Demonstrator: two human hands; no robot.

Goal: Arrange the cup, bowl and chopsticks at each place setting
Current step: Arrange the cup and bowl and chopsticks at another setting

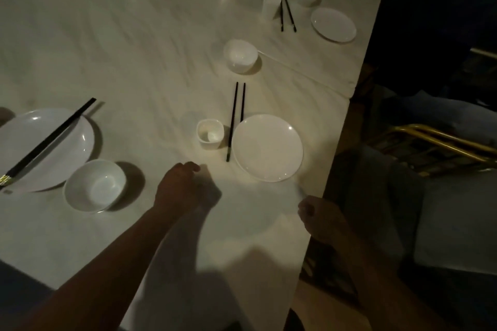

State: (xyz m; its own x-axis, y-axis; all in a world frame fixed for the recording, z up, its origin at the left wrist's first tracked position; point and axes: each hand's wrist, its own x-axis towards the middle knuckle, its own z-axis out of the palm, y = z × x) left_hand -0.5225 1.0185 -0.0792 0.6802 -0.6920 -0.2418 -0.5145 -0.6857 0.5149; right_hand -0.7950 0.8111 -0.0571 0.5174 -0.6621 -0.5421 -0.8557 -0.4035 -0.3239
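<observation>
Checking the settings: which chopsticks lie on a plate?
The left pair, lying diagonally across the left plate. The middle pair and the far pair lie directly on the table.
</observation>
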